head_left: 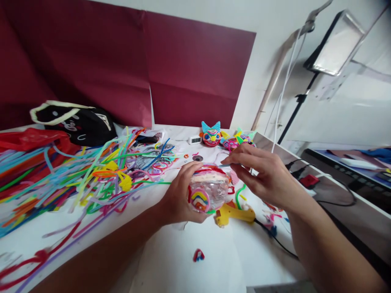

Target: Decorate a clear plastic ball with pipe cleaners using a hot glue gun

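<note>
My left hand [185,191] is wrapped round the side of a clear rounded plastic container [215,194] decorated with pipe cleaners. A small rainbow of coiled pipe cleaner [200,200] shows on its near face, and red and pale strips run across its upper part. My right hand [259,171] is raised just beyond the container's upper right edge, thumb and fingers pinched together. A thin greyish sliver sticks out at these fingertips, too small to name. Below the container lies a yellow glue gun [235,214] with a black cord. A small red and blue pipe cleaner piece [198,255] rests on the white table nearer me.
Loose pipe cleaners [100,175] in many colours spread over the left side. Behind them sits a black bag [82,126]. A decorated figure with blue ears [211,134] stands at the back beside a small white digital display [194,140]. A lamp [337,44] rises at right.
</note>
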`<state>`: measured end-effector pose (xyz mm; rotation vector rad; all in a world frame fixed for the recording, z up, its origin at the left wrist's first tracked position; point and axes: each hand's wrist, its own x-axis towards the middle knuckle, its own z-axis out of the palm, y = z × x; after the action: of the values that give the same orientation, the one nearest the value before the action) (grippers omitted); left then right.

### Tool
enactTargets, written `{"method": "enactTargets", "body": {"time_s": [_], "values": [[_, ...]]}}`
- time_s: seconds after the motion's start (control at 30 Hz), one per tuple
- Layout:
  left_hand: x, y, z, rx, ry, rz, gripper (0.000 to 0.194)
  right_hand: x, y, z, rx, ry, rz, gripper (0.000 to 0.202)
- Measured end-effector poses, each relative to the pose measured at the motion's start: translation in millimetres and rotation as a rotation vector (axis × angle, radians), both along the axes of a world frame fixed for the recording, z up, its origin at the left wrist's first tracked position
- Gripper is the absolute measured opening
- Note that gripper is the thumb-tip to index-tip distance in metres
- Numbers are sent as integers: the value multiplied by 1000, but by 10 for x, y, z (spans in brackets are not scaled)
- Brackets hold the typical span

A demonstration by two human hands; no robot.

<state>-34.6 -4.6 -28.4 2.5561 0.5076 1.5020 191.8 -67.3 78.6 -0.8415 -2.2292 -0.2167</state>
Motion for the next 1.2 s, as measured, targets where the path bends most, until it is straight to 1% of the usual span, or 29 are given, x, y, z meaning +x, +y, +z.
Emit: {"method": "enactTargets", "body": {"time_s": [0.13,0.3,0.43,0.53,0.63,0.7,0.83,1.0,1.2], "values": [[5,-4,11,23,-4,7,109,-14,-60,-77,41,104,-10,20],[11,-2,3,29,4,20,111,-30,-106,-235,70,277,-25,21],[16,14,-10,37,2,13,111,-27,-111,-362,54,338,-30,26],[21,19,-4,59,2,20,110,-17,-113,-421,51,377,-29,28],[23,9,8,77,20,45,111,-15,-110,-437,50,406,-19,29],[23,-2,10,65,34,65,111,-24,-103,-435,58,388,-21,29],[24,-27,-2,28,79,99,108,-57,-86,-445,87,349,-45,27],[34,-36,-7,30,83,134,107,-68,-58,-484,108,350,-82,26],[35,-22,18,79,63,120,106,-29,-10,-500,138,356,-134,25]]}}
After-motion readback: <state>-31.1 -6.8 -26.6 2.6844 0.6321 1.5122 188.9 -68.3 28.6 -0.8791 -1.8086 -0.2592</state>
